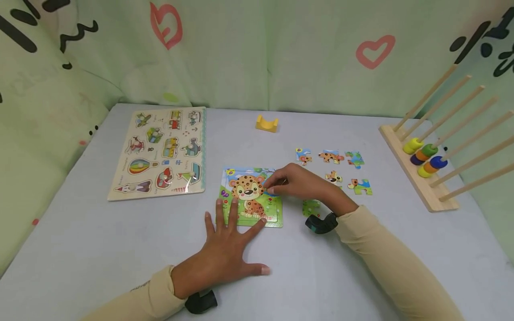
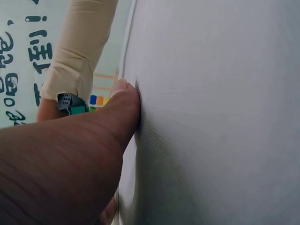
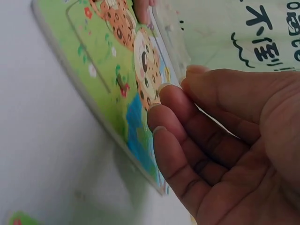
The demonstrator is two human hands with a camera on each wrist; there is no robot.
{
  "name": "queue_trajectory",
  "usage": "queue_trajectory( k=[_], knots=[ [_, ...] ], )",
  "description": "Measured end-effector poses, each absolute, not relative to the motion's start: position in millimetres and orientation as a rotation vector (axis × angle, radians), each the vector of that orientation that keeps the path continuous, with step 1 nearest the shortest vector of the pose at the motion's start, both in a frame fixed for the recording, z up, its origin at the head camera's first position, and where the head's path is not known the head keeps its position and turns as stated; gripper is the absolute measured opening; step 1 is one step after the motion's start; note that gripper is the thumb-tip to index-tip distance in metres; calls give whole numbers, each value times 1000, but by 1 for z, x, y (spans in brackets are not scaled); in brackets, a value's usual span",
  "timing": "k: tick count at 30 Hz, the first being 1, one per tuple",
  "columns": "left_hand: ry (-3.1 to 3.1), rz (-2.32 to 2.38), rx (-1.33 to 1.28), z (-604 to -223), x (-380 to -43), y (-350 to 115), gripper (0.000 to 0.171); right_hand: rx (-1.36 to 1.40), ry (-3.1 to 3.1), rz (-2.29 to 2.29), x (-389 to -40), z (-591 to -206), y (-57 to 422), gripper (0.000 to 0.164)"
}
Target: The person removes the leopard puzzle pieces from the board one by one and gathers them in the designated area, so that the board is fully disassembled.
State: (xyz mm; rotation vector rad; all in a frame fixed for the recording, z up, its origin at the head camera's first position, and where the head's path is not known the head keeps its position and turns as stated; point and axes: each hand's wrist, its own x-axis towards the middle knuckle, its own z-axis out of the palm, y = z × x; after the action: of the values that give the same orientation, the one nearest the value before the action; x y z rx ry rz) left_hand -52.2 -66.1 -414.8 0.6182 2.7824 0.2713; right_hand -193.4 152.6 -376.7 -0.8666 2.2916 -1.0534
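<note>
A leopard jigsaw puzzle [image 1: 250, 207] in a green-edged square board lies on the table. My left hand [image 1: 225, 256] has its fingers spread, fingertips over the puzzle's lower part; the thumb [image 2: 123, 101] rests on the tablecloth. My right hand [image 1: 295, 180] is at the puzzle's upper right, fingers bent and the thumb tip close to the index fingertip. In the right wrist view the fingers [image 3: 171, 152] overlap the leopard's head and a blue patch; I cannot tell whether they pinch a piece. Loose puzzle pieces [image 1: 360, 186] lie to the right, one [image 1: 311, 207] near the right wrist.
A wooden picture board [image 1: 160, 154] with vehicle shapes lies at the left. A small yellow curved block [image 1: 267, 124] sits at the back. On the right stands a wooden peg rack [image 1: 427, 178] with coloured rings on some pegs. Patterned curtains enclose the table.
</note>
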Motion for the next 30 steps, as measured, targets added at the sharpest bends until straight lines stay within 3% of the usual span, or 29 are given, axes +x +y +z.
queue_trajectory(
  k=[30],
  knots=[
    [2773,269,621,-413,-53,-66,100,-911,2020,-1011,-201,-380,110,21]
  ],
)
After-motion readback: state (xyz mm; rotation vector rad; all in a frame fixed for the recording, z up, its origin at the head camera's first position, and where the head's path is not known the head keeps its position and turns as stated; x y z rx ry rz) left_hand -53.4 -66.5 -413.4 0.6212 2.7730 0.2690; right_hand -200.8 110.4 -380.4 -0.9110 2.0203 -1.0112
